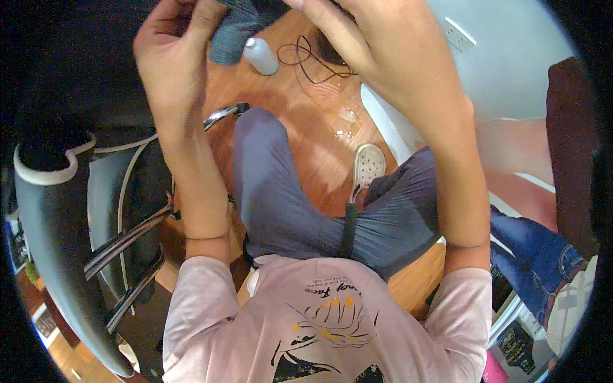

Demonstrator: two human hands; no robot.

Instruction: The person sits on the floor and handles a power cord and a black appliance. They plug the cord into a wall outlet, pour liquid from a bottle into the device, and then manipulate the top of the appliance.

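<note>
At the upper edge, both my hands are raised on a dark teal ribbed cloth (pixel 228 41) that looks like a sock. It hangs between them with one rounded end down, and the rest runs out of view. My left hand (pixel 177 35) pinches it, thumb against the curled fingers. My right hand (pixel 361 32) is closed at the cloth's other side; its fingertips are partly cut off by the picture's edge. Beyond the rounded end, a pale bottle with a white cap (pixel 262 56) appears on the wooden floor.
A black cable (pixel 313 73) lies looped on the floor. Below it is a light clog (pixel 369 165). Grey chairs with metal frames (pixel 51 223) stand at the left. Blue jeans (pixel 533 262) and other clothes are piled at the right, near a wall socket (pixel 460 35).
</note>
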